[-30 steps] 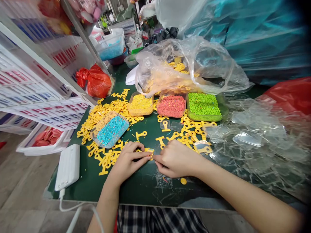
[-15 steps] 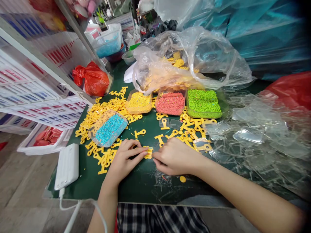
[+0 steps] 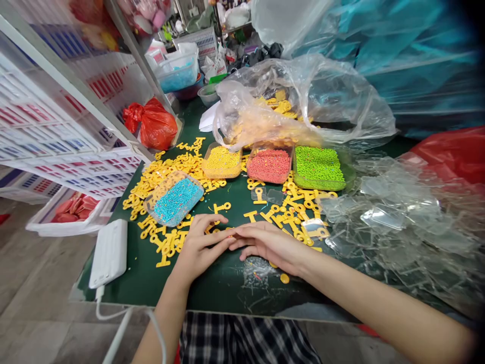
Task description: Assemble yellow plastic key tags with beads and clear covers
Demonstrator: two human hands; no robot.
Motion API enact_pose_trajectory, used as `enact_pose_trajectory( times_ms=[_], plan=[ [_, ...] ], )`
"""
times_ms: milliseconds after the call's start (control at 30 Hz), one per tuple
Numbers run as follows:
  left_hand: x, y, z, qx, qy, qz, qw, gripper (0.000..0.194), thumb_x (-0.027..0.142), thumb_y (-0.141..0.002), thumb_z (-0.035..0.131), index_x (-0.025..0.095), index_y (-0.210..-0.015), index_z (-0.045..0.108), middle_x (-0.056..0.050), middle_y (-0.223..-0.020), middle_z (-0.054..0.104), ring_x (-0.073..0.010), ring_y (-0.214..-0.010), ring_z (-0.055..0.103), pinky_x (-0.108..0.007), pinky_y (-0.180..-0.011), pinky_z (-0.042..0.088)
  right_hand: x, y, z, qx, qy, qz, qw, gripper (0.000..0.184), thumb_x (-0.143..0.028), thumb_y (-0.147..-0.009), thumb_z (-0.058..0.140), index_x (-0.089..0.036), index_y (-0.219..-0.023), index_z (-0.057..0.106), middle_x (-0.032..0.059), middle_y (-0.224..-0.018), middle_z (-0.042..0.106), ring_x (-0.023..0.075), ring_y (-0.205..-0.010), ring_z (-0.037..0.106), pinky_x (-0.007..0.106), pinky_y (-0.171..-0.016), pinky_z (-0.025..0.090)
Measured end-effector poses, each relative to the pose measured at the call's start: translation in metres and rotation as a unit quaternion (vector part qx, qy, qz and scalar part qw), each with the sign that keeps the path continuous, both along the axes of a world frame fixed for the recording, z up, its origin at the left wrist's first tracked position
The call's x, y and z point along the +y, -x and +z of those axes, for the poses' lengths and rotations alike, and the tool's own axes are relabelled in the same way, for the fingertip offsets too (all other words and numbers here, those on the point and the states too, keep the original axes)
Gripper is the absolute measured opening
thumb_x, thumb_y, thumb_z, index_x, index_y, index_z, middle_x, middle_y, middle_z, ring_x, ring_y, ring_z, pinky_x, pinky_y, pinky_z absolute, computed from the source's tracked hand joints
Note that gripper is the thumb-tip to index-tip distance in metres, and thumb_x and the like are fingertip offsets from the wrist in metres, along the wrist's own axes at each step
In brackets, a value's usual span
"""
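My left hand (image 3: pixel 206 245) rests low over the table, thumb and forefinger pinched together where a small yellow plastic piece was visible before; that piece is now hidden behind fingers. My right hand (image 3: pixel 271 246) reaches across with its fingers stretched out and apart, their tips touching the left fingertips. A round yellow disc (image 3: pixel 284 278) lies just below the right hand, and another yellow bit shows at that hand's lower edge. Yellow T-shaped plastic pieces with ring ends (image 3: pixel 222 207) lie scattered around both hands.
Clear trays hold blue beads (image 3: pixel 178 199), yellow beads (image 3: pixel 223 161), red beads (image 3: pixel 270 164) and green beads (image 3: pixel 318 164). A heap of clear plastic pieces (image 3: pixel 394 217) spreads at right. A plastic bag (image 3: pixel 341 111) stands behind. A white power bank (image 3: pixel 109 253) with a cable lies at left.
My right hand has opened from a curled pinch and moved over the left fingertips, covering the small yellow piece. The left hand stays nearly in place. The view has shifted slightly.
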State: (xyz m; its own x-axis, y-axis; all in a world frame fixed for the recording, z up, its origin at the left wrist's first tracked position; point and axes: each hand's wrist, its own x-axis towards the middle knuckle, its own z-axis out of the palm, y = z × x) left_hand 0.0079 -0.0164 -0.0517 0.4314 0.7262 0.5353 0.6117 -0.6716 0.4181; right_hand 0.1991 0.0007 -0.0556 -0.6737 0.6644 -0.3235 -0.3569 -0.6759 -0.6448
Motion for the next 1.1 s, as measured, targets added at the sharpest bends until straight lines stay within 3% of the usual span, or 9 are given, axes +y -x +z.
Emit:
enact_pose_trajectory(
  times_ms=[233,433,700,967,1100],
  plan=[
    [-0.001,0.0,0.001,-0.004,0.004,-0.009,1.0,0.017,0.028,-0.094,0.058,0.027,-0.101,0.073,-0.004,-0.099,0.067,-0.0156,-0.088,0.057,-0.031,-0.078,0.047,0.001,-0.004,0.002,-0.057,0.0,0.026,0.998,0.038,-0.045,-0.058,0.086,-0.014,-0.076,0.073,0.0025,-0.073,0.066,0.0122,-0.071,0.063,0.026,-0.063,0.058],
    [-0.001,-0.002,0.002,0.007,-0.026,-0.009,1.0,0.019,0.025,-0.093,0.059,0.028,-0.108,0.07,-0.005,-0.109,0.067,-0.0167,-0.093,0.056,-0.034,-0.08,0.047,0.005,-0.007,0.003,-0.068,-0.031,0.033,0.997,0.04,-0.045,-0.054,0.088,-0.014,-0.075,0.073,0.0017,-0.071,0.063,0.0118,-0.069,0.06,0.024,-0.058,0.058],
    [-0.003,-0.003,0.004,-0.001,-0.041,-0.058,0.997,0.019,0.024,-0.095,0.055,0.025,-0.108,0.069,-0.007,-0.115,0.068,-0.0179,-0.098,0.055,-0.036,-0.085,0.047,0.007,-0.01,0.005,-0.032,-0.047,0.106,0.993,0.042,-0.044,-0.053,0.089,-0.015,-0.076,0.07,0.0009,-0.076,0.059,0.012,-0.07,0.054,0.024,-0.051,0.055],
    [-0.003,-0.005,0.006,-0.002,-0.058,-0.063,0.996,0.018,0.023,-0.095,0.054,0.024,-0.106,0.069,-0.007,-0.11,0.071,-0.0173,-0.095,0.057,-0.035,-0.082,0.048,0.007,-0.006,0.006,-0.029,-0.085,0.097,0.991,0.045,-0.05,-0.053,0.087,-0.015,-0.073,0.066,-0.0054,-0.064,0.055,0.004,-0.053,0.045,0.018,-0.051,0.037],
    [-0.004,-0.004,0.006,0.001,-0.056,-0.056,0.997,0.021,0.022,-0.095,0.055,0.026,-0.111,0.068,-0.006,-0.109,0.072,-0.0176,-0.094,0.057,-0.036,-0.082,0.049,0.008,-0.008,0.011,-0.047,-0.074,0.114,0.99,0.046,-0.05,-0.053,0.087,-0.016,-0.072,0.063,-0.0086,-0.059,0.045,0.003,-0.048,0.035,0.018,-0.045,0.029]
  ],
)
